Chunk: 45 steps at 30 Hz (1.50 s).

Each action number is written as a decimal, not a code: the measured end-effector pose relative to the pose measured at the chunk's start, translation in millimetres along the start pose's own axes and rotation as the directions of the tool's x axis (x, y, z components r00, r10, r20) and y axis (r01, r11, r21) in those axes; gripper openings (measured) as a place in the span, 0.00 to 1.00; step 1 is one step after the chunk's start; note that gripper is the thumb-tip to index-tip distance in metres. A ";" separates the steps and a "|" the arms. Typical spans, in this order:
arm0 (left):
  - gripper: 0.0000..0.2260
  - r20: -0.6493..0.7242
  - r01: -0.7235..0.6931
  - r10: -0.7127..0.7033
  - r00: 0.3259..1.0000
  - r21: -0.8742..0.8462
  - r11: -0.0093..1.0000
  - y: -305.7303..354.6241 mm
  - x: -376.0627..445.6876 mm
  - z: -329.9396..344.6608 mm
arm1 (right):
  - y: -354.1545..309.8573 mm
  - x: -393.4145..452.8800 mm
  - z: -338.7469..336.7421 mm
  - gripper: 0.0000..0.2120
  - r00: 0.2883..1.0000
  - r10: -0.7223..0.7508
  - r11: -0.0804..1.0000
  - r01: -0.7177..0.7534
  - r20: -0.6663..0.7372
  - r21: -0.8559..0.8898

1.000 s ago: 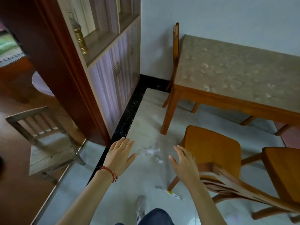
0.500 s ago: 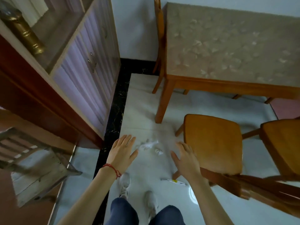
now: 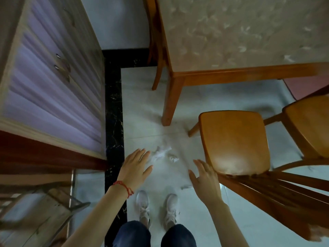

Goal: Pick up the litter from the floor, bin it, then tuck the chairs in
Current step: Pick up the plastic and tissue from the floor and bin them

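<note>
Since half a second before, my view had tipped further down and my white shoes (image 3: 156,209) had come fully into sight. My left hand (image 3: 136,167) and right hand (image 3: 204,180) hovered over the pale floor (image 3: 142,107), fingers spread and holding nothing. The crumpled tissue (image 3: 161,153) lay just beyond my left fingertips, a smaller scrap (image 3: 173,159) beside it. A third bit of litter (image 3: 186,187) showed by my right thumb. The pulled-out chair (image 3: 233,141) crowded my right hand; the table leg (image 3: 170,102) stood beyond, the cabinet (image 3: 53,77) to my left.
</note>
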<state>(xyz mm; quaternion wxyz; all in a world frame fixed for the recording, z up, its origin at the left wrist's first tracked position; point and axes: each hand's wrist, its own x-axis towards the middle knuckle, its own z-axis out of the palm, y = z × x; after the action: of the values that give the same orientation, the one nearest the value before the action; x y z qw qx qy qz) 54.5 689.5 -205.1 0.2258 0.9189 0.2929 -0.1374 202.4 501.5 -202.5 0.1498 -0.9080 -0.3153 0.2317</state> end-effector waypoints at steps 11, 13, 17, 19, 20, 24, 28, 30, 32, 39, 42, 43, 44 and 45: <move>0.37 -0.070 0.085 -0.100 0.993 -0.186 0.979 -40.4 100.7 119.2 | 71.4 95.6 111.9 0.20 0.998 0.043 0.997 -0.045 0.039 0.058; 0.37 -0.056 0.100 -0.114 0.992 -0.206 0.973 -49.8 120.1 149.0 | 87.3 113.0 139.5 0.22 0.998 0.046 0.997 -0.047 0.037 0.054; 0.38 -0.048 0.139 -0.157 0.986 -0.265 0.954 -69.9 155.3 210.7 | 122.7 146.2 196.7 0.21 0.996 0.044 0.998 -0.048 0.071 0.051; 0.39 -0.042 0.156 -0.176 0.984 -0.293 0.943 -81.4 172.2 244.5 | 143.2 162.4 225.7 0.21 0.997 0.030 0.998 -0.034 0.073 0.055; 0.39 -0.040 0.159 -0.180 0.983 -0.305 0.939 -86.9 180.9 261.2 | 153.8 170.1 239.7 0.21 0.997 0.023 0.998 -0.026 0.069 0.054; 0.38 -0.042 0.179 -0.212 0.976 -0.386 0.905 -103.5 221.1 322.6 | 194.0 203.0 295.6 0.21 0.999 0.011 0.999 -0.013 0.035 0.053; 0.25 -0.009 0.216 -0.252 0.968 -0.485 0.848 -121.9 270.9 387.5 | 230.1 233.8 350.0 0.23 1.000 -0.011 0.999 0.010 0.016 0.041; 0.24 0.009 0.244 -0.281 0.960 -0.520 0.818 -133.6 297.4 421.4 | 248.3 250.7 378.6 0.23 0.999 -0.022 0.999 0.021 0.025 0.032; 0.25 0.051 0.292 -0.317 0.947 -0.549 0.783 -145.7 320.5 450.3 | 263.5 266.6 405.1 0.24 0.999 -0.020 0.999 0.019 0.036 0.038; 0.33 0.197 0.444 -0.415 0.888 -0.598 0.667 -179.7 380.5 522.0 | 303.7 308.2 475.1 0.21 0.998 -0.035 0.998 0.032 0.051 0.056; 0.35 0.236 0.467 -0.418 0.877 -0.624 0.626 -185.5 394.8 541.0 | 312.6 316.0 491.9 0.21 0.998 -0.040 0.997 0.038 0.038 0.064; 0.35 0.231 0.463 -0.417 0.879 -0.624 0.630 -185.9 397.8 545.9 | 315.0 317.8 497.0 0.21 0.998 -0.041 0.997 0.038 0.037 0.069; 0.34 0.217 0.457 -0.422 0.880 -0.623 0.634 -186.2 400.2 550.0 | 316.8 319.2 501.3 0.21 0.998 -0.043 0.996 0.040 0.037 0.075; 0.33 0.198 0.453 -0.433 0.879 -0.627 0.634 -186.5 402.4 553.4 | 318.1 320.3 505.0 0.21 0.998 -0.046 0.996 0.043 0.039 0.079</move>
<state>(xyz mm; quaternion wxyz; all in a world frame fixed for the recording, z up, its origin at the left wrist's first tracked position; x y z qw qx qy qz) 194.2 742.5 -898.4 0.4969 0.6774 0.5349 -0.0900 324.6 530.1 -868.1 0.1840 -0.8894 -0.3289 0.2589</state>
